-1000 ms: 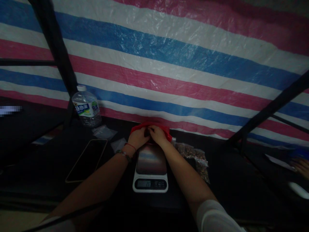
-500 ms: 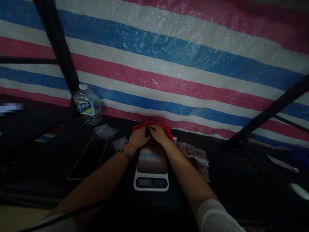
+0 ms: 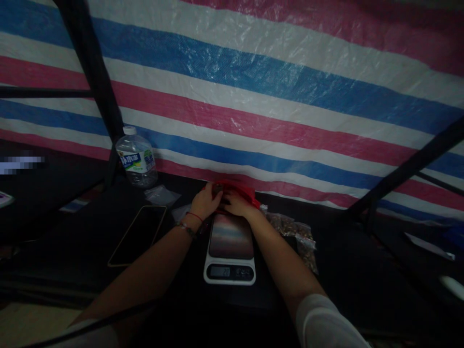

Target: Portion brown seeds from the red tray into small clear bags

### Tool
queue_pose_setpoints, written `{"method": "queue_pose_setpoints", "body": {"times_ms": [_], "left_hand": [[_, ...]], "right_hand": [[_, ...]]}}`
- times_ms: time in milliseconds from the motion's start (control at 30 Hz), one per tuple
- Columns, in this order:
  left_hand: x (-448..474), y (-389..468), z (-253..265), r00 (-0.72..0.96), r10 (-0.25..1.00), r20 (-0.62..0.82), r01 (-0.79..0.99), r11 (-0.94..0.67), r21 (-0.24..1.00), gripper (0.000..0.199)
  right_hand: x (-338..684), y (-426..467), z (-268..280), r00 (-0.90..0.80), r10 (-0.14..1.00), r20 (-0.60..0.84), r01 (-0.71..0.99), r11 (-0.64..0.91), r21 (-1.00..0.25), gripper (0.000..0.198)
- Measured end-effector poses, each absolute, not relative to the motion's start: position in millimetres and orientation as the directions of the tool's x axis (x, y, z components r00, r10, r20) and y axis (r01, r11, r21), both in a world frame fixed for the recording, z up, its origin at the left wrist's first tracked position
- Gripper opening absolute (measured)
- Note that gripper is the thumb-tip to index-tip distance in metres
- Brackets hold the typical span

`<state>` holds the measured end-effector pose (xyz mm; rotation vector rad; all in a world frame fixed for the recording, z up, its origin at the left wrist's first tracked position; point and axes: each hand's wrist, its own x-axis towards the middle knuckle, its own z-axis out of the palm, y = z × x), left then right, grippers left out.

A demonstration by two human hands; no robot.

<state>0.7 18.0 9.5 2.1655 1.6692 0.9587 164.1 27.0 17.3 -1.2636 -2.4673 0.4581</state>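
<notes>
Both forearms stretched forward and converging, bare from elbow to wrist, pale sleeves at the upper arms near the bottom edge. Left hand (image 3: 206, 203) palm down, fingers curled forward, wrist crossed by 2 thin bands, 1 red and 1 beaded. Right hand (image 3: 236, 205) just beside it, knuckles up, fingers bent inward toward the left hand's fingertips. Hands touching or nearly so at the fingertips; grip too dim to tell. Wrists level, elbows spread wide.

Your red bag (image 3: 237, 189) sits crumpled on the dark table, just beyond the scale, against the striped tarp.
</notes>
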Motion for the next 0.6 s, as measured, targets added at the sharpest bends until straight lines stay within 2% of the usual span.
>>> {"method": "queue_pose_setpoints", "body": {"times_ms": [67,367,467,600], "left_hand": [[-2,18,12,0.165,0.931,0.324,0.776,-0.326,0.540,0.044],[-8,18,15,0.262,0.937,0.229,0.833,-0.340,0.436,0.040],[-8,18,15,0.261,0.941,0.217,0.860,-0.328,0.390,0.040],[-7,17,17,0.271,0.937,0.219,0.872,-0.335,0.357,0.036]], "right_hand": [[162,26,18,-0.617,0.780,0.099,0.692,0.599,-0.403,0.029],[174,29,27,-0.637,0.770,-0.030,0.714,0.575,-0.400,0.028],[184,30,28,-0.551,0.827,-0.116,0.800,0.484,-0.354,0.032],[190,25,33,-0.363,0.927,-0.092,0.905,0.327,-0.271,0.042]]}}
